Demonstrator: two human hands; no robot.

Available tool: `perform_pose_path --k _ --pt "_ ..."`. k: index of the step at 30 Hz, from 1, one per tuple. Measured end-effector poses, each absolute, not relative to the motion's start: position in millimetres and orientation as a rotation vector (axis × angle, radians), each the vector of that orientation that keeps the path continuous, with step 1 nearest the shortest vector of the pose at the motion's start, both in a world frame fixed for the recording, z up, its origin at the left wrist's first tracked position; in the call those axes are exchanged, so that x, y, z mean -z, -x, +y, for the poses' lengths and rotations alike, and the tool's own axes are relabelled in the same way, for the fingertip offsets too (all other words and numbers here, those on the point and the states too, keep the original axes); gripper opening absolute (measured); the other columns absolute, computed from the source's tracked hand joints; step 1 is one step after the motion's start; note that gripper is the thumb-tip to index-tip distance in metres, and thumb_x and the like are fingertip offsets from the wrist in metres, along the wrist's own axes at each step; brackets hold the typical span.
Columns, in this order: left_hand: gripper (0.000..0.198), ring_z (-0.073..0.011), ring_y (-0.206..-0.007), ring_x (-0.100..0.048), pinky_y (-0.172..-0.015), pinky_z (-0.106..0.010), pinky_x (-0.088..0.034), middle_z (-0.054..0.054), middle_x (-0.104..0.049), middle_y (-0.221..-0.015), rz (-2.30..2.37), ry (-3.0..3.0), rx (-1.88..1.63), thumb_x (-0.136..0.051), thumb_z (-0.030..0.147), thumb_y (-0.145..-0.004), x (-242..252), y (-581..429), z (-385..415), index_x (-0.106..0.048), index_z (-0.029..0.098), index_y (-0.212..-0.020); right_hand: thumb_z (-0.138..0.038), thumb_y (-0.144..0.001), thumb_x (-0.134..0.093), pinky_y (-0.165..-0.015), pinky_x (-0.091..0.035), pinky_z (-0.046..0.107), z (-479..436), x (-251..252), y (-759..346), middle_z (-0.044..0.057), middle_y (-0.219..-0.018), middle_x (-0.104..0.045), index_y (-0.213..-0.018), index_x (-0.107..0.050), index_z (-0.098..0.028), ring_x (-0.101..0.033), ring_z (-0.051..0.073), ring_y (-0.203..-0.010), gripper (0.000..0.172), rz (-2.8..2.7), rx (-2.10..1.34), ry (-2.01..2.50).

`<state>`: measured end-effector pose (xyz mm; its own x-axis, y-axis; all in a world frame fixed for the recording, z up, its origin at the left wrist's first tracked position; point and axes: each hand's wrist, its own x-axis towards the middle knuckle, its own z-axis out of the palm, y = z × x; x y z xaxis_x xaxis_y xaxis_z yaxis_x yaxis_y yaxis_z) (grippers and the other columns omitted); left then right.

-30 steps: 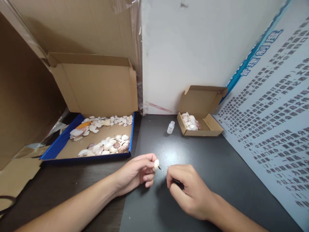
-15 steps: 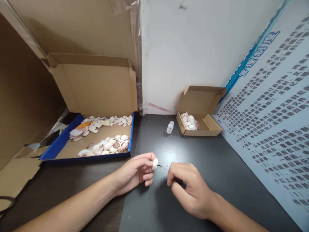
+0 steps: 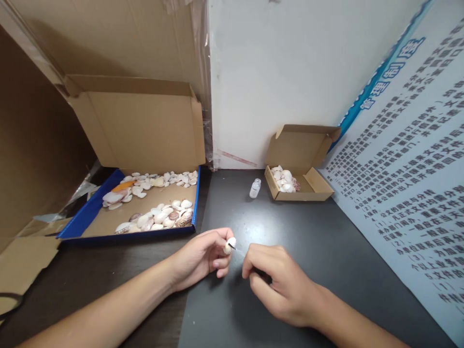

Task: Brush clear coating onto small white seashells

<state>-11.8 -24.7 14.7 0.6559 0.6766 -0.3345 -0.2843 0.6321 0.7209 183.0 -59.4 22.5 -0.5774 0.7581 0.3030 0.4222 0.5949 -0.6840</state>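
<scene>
Between the thumb and fingers of my left hand [image 3: 201, 256] is a small pale ribbed seashell [image 3: 228, 245]. My right hand [image 3: 284, 282] closes round the dark handle of a small brush [image 3: 232, 247], mostly hidden in the fingers. The brush has a thin clear stem, and its black tip lies against the shell's face. Beyond the hands, a small clear glass bottle [image 3: 255, 188] stands uncapped on the dark table, holding something whitish.
To the left is an open blue-edged cardboard box [image 3: 197, 193] with several seashells in two groups. A smaller open cardboard box [image 3: 304, 196] holding white shells stands at the back right. A white panel [image 3: 268, 87] and a printed poster [image 3: 398, 159] border the table.
My right hand has moved slightly left, bringing the brush tip from the shell's edge onto its face. My left hand has turned the shell a little towards me.
</scene>
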Motion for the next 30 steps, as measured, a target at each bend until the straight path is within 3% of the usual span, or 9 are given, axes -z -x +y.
perform_pose_path --k 5,12,23,30 --pt "0.007 -0.0085 -0.049 -0.026 -0.05 -0.021 -0.035 0.005 -0.032 -0.058 0.63 -0.693 -0.587 -0.049 0.014 -0.076 -15.2 11.8 -24.5 -0.049 0.017 -0.07 -0.008 -0.069 -0.042 -0.051 -0.027 0.025 -61.0 -21.5 -183.5 -0.005 -0.054 -0.041 -0.062 -0.042 -0.021 -0.037 0.011 -0.049 0.014 -2.199 -0.762 1.0" --pt "0.007 -0.0086 -0.05 -0.027 -0.05 -0.021 -0.035 0.004 -0.035 -0.058 0.629 -0.703 -0.581 -0.048 0.014 -0.076 -14.1 12.2 -24.4 -0.05 0.017 -0.07 -0.008 -0.076 -0.042 -0.056 -0.034 0.024 -60.9 -23.1 -184.5 -0.002 -0.064 -0.053 -0.075 -0.053 -0.02 -0.047 0.012 -0.055 0.017 -2.205 -0.737 0.896" --pt "0.008 -0.0088 -0.05 -0.027 -0.049 -0.021 -0.034 0.005 -0.034 -0.057 0.633 -0.708 -0.583 -0.047 0.012 -0.076 -15.0 12.1 -24.0 -0.049 0.017 -0.07 -0.007 -0.077 -0.041 -0.057 -0.034 0.025 -60.6 -24.0 -185.2 -0.001 -0.067 -0.054 -0.077 -0.053 -0.02 -0.048 0.013 -0.058 0.017 -2.229 -0.741 0.876" --pt "0.01 -0.009 -0.049 -0.026 -0.05 -0.022 -0.035 0.005 -0.032 -0.056 0.628 -0.72 -0.585 -0.046 0.012 -0.078 -14.2 11.9 -25.0 -0.049 0.017 -0.07 -0.007 -0.071 -0.041 -0.053 -0.029 0.024 -60.4 -21.3 -186.0 -0.004 -0.057 -0.044 -0.065 -0.041 -0.021 -0.04 0.011 -0.051 0.015 -2.166 -0.761 1.007"
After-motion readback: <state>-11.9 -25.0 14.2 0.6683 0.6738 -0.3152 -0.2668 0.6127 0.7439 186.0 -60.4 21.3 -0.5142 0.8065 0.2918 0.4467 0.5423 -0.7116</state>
